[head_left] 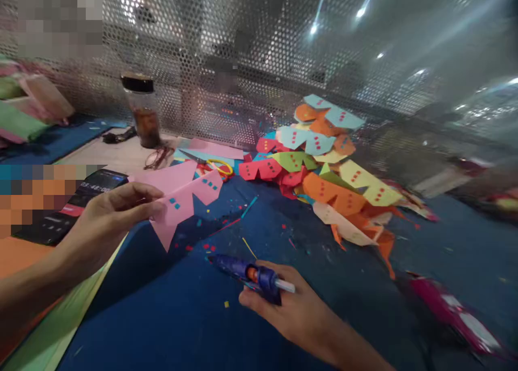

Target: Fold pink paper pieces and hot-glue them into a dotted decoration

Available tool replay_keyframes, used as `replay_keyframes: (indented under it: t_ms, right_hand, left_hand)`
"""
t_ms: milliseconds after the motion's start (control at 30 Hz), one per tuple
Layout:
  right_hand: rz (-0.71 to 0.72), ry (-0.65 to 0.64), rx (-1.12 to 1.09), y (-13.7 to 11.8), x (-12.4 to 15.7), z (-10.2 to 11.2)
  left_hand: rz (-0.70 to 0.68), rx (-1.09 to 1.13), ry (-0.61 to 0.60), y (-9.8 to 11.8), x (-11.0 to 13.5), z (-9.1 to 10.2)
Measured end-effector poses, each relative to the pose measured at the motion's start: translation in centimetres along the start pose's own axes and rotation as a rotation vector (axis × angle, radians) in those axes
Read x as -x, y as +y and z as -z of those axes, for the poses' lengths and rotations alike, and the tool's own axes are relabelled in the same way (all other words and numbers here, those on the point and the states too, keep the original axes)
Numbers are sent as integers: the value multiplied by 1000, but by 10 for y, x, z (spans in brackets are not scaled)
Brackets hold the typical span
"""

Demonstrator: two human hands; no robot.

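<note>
Between the thumb and fingers of my left hand point(129, 206) is a folded pink paper piece point(184, 198), with small blue squares stuck on it and a pointed tip hanging down. My right hand point(295, 306) is wrapped around a dark blue glue gun point(243, 271), its nozzle pointing left over the blue table point(170, 317). A clear glue stick point(285, 285) pokes out of its back end. The nozzle and the pink paper are apart. Beyond my right hand lies a heap of similar folded paper pieces point(335, 195) in orange, red, green, yellow and light blue, dotted with coloured squares.
Yellow-handled scissors point(220, 167) lie beside stacked paper sheets. A jar of brown liquid point(145, 114) and a phone point(97, 190) are at left. A magenta object point(453, 311) sits at right. Paper scraps point(206, 247) litter the table. A perforated metal panel point(194, 68) stands behind.
</note>
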State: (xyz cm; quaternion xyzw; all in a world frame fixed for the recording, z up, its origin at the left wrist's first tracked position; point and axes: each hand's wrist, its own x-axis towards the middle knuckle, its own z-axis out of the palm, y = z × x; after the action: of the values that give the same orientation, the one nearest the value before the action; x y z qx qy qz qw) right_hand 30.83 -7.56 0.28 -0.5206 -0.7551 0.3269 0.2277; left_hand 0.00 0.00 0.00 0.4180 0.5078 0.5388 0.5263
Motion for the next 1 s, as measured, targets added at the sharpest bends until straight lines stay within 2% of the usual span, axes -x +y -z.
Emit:
replay_keyframes:
  t_ms: [133,267,533,767,900,1000]
  right_hand:
    - [14,8,-25,-2,0,0]
    - [16,80,-73,-6,1,0]
    - [178,136,-106,-15,-3,0]
    - [115,107,-81,-28,-1,0]
    - [190,79,-36,-26,-3,-3]
    - [274,124,-15,-19,-4,-8]
  left_hand:
    - [10,-12,-22,0,0,-3]
    - [27,-29,-53,-4,3,-3]
    - [5,-69,-92,-6,10,-10]
    - [5,-114,-188,-7,16,-13]
    - [-5,-131,-214,-8,20,-14]
    - [-12,-140,-244,-9,21,-14]
